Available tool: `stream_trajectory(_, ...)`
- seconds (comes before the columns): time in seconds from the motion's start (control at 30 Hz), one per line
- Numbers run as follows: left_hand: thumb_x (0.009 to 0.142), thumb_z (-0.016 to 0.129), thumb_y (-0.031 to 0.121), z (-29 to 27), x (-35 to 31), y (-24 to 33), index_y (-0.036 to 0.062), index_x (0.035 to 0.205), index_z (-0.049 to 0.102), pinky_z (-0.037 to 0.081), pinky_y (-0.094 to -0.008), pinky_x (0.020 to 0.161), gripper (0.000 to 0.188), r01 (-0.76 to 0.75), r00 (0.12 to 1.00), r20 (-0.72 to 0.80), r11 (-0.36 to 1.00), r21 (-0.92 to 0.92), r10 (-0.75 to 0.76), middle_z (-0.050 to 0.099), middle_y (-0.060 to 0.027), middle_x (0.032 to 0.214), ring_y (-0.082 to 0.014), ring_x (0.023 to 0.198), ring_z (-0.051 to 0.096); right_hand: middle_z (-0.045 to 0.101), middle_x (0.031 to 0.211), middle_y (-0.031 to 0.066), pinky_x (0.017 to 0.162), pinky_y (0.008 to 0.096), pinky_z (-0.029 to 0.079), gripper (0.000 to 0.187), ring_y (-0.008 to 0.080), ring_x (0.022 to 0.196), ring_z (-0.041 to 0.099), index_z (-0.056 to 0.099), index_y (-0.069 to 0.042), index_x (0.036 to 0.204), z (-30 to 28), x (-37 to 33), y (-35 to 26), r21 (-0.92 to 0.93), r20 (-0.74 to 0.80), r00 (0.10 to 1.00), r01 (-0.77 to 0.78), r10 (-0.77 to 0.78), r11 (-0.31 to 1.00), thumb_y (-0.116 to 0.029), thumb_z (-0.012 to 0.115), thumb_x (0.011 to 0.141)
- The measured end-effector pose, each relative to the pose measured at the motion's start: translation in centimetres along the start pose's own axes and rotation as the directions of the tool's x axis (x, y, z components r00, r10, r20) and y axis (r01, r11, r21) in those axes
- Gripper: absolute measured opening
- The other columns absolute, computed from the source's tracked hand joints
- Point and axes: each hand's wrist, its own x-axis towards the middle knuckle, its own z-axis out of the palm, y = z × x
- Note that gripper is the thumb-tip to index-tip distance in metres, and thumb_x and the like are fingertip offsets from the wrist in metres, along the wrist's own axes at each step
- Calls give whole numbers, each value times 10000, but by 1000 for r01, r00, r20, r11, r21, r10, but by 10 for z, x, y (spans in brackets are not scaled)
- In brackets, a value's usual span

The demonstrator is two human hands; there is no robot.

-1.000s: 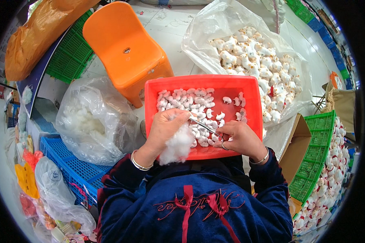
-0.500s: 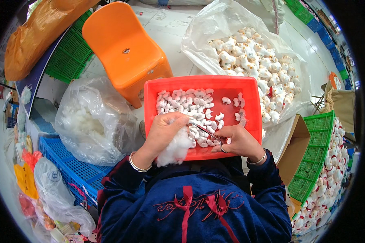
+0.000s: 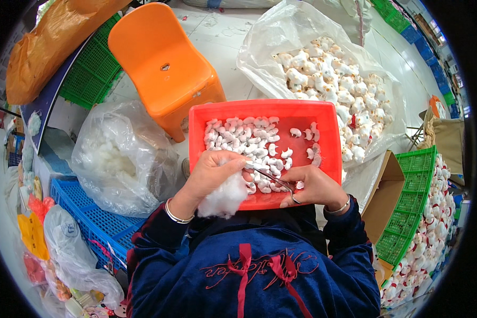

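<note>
Over the front of a red plastic tub (image 3: 331, 138), my left hand (image 3: 213, 172) is closed, with a wad of white stuffing (image 3: 222, 199) bunched under its palm. A small white piece sits at its thumb and fingertips, partly hidden. My right hand (image 3: 317, 185) grips the handles of slim metal forceps (image 3: 273, 177), whose tips reach the piece at my left fingertips. Many small white stuffed pieces (image 3: 241, 132) lie in the tub, crowded at the left, a few apart at the right.
Left of the tub stands an open clear bag of stuffing (image 3: 111, 159) by a blue crate (image 3: 85, 212). An orange chair (image 3: 159, 63) is beyond. A large clear bag (image 3: 265, 47) holds white plush pieces (image 3: 328, 74). At right are a cardboard box (image 3: 381, 196) and a green crate (image 3: 408, 206).
The stuffing wad has shifted slightly left and down with my left hand. The forceps' handles have moved a little right and lower, their tips still at my left fingertips.
</note>
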Motion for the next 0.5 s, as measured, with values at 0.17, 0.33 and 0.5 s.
stream_trajectory(0.17, 1027, 656, 138, -5, 0, 5, -39, 1191, 714, 597, -304, 789, 248, 12, 988, 153, 998, -56, -3, 771, -131, 936, -199, 889, 755, 731, 1004, 121, 860, 322, 534, 666, 192, 943, 689, 715, 35, 1176, -5, -1, 1, 69, 104, 994, -44, 37, 997, -346, 966, 691)
stream_trajectory(0.33, 1017, 673, 119, -6, 0, 4, -35, 1174, 716, 597, -317, 817, 225, 29, 984, 174, 999, -45, -21, 764, -135, 996, -212, 914, 761, 736, 1046, 130, 897, 327, 534, 704, 207, 1005, 698, 701, 37, 1208, -9, 2, 2, 50, 172, 984, -47, 38, 998, -354, 969, 688)
stream_trajectory(0.5, 1019, 678, 127, -10, 1, -1, -23, 1119, 709, 597, -322, 827, 183, 12, 967, 254, 997, -75, 7, 751, -117, 1022, -192, 918, 751, 741, 1049, 136, 902, 329, 534, 684, 218, 1005, 704, 709, 30, 1191, -10, 5, 2, 51, 193, 981, -28, 18, 998, -364, 965, 694)
